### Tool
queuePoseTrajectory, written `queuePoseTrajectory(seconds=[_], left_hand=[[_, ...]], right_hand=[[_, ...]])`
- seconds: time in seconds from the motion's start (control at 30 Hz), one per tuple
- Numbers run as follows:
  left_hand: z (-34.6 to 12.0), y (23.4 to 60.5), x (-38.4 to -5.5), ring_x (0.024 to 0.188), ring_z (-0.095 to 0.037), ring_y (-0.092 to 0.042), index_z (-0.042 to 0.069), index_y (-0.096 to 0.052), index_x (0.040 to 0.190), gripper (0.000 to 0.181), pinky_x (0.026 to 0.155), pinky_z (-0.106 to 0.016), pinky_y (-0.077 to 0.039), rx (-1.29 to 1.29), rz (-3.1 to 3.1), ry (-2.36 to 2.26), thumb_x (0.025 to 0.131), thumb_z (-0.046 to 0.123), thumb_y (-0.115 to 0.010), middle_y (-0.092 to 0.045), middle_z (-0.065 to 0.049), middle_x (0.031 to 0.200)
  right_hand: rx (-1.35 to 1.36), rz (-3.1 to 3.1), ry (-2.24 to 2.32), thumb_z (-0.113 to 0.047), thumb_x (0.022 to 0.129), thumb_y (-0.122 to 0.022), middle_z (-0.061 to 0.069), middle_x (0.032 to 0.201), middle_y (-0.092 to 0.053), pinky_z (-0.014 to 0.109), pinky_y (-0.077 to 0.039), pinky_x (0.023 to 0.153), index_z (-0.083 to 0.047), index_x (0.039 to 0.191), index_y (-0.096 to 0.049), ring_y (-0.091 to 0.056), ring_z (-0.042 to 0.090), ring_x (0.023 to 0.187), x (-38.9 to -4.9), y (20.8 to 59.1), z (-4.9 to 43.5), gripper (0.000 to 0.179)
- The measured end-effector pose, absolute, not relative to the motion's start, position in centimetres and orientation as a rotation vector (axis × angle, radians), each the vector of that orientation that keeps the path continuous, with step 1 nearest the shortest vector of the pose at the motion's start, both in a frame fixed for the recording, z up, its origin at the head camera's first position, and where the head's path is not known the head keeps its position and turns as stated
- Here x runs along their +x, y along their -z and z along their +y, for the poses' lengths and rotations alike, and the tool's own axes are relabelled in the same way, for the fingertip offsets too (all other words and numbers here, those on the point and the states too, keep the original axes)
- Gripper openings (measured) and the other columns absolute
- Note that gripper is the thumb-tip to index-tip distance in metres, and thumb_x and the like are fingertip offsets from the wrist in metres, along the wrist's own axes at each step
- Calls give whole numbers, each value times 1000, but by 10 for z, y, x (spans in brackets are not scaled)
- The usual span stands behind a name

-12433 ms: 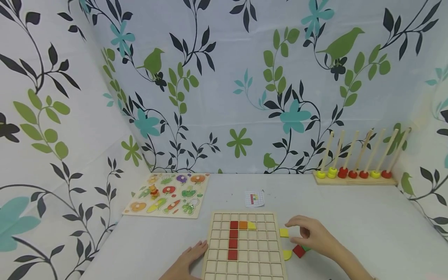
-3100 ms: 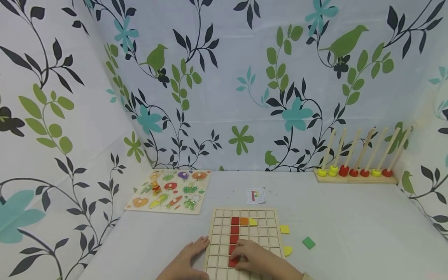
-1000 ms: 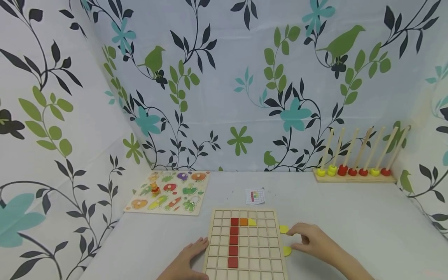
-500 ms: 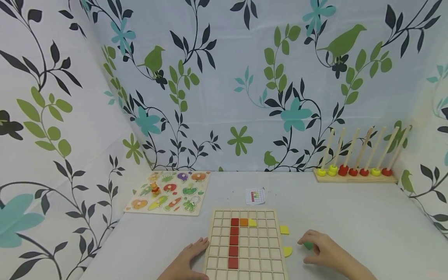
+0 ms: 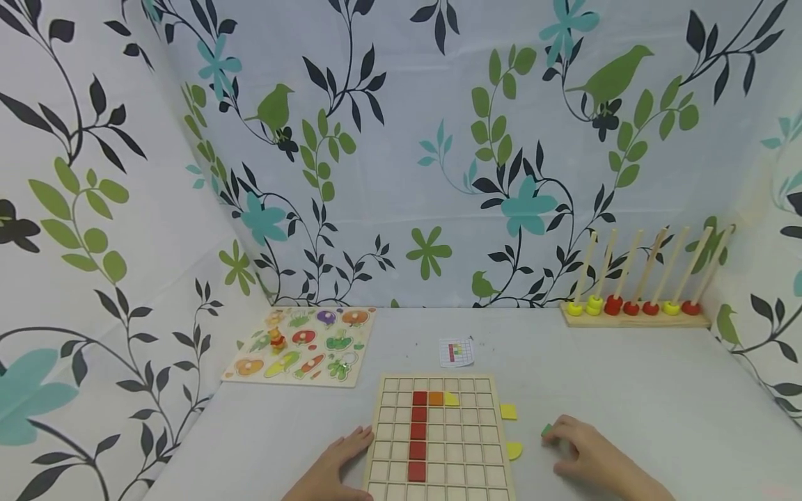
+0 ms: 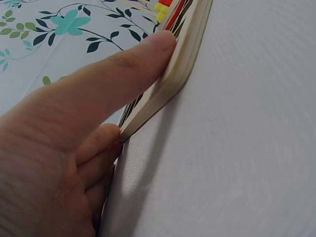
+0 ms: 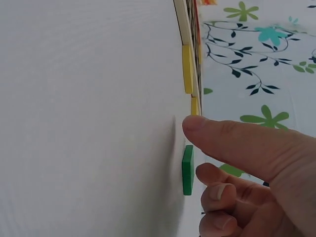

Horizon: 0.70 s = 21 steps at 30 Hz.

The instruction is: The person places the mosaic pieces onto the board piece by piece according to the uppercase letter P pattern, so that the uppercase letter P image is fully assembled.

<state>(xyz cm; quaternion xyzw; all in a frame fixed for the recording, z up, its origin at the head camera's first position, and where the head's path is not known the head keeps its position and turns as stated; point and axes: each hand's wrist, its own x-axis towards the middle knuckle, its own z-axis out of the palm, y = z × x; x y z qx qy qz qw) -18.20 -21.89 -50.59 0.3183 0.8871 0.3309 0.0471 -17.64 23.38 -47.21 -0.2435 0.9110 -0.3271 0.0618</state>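
In the head view my left hand (image 5: 335,467) rests at the left edge of a wooden grid board (image 5: 395,456). Its thumb touches the board's rim (image 6: 185,61) in the left wrist view. Red square tiles (image 5: 418,431) form a column in the grid, with an orange tile (image 5: 436,399) and a yellow quarter-round tile (image 5: 450,399) along the top. To the board's right, my right hand (image 5: 589,452) reaches over a green tile (image 5: 546,430), fingers bent, thumb apart. The right wrist view shows this green tile (image 7: 188,170) on the table beside the fingertips, partly hidden in the head view.
Two yellow tiles, one square (image 5: 509,412) and one rounded (image 5: 514,451), lie by the board's right edge. A small pattern card (image 5: 456,353) lies behind it. A vegetable peg puzzle (image 5: 294,348) is at back left, a bead stacker (image 5: 635,320) at back right.
A red tile from beside the board now sits at the bottom of the red column. My right hand went from the board to the yellow tiles, then right to the green tile. My left hand stayed.
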Motion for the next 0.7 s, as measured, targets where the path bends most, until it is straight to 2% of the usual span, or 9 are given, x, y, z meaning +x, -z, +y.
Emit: queuePoseTrajectory(seconds=[0.2, 0.5, 0.7], left_hand=[[-219, 507, -183, 126, -30, -29, 3, -38, 135, 84, 96, -56, -23, 967, 2695, -1023, 69, 41, -74, -36, -13, 138], [-218, 506, -184, 127, -29, -27, 4, -37, 136, 84, 97, -56, -21, 919, 2662, -1044, 69, 40, -74, -35, -11, 139], [-219, 506, -184, 127, -28, -27, 4, -37, 136, 84, 98, -55, -21, 927, 2664, -1043, 69, 40, -74, -35, -12, 138]], right_hand=[[-702, 2832, 950, -14, 70, -74, -3, 92, -53, 22, -42, 55, -5, 97, -62, -43, 4, 67, -179, 475, 236, 31], [-655, 2995, 839, -12, 67, -75, -5, 87, -51, 28, -49, 65, -7, 95, -62, -48, 5, 72, -180, 479, 235, 31], [-622, 2987, 799, -14, 68, -75, -6, 83, -50, 31, -49, 66, -6, 94, -62, -49, 7, 72, -180, 478, 233, 30]])
